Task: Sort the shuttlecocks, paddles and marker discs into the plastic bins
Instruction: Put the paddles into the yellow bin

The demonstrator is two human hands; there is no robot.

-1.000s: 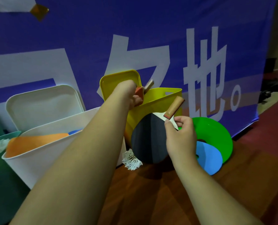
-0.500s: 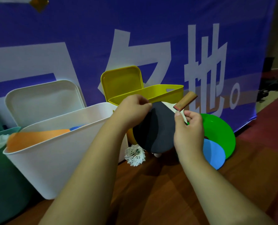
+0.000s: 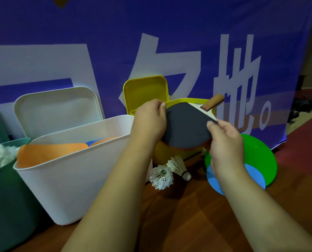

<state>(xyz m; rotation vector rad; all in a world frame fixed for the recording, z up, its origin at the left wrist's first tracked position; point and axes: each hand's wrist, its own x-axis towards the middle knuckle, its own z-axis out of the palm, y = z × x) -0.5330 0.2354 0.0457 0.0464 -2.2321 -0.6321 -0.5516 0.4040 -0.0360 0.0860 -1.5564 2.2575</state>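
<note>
floor [image 3: 197, 224] | white bin [image 3: 78, 179] | green bin [image 3: 6, 206] | yellow bin [image 3: 160, 155] | shuttlecocks [image 3: 161, 177] | marker discs [image 3: 257, 155]

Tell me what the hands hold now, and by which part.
Both hold one black-faced paddle by the edge of its blade: the left hand at the upper left edge, the right hand at the right edge. Its wooden handle is free.

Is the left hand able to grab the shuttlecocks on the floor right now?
Probably not yet: the left hand is busy holding the paddle. Nothing covers the shuttlecocks below it, so once freed it likely could.
</note>
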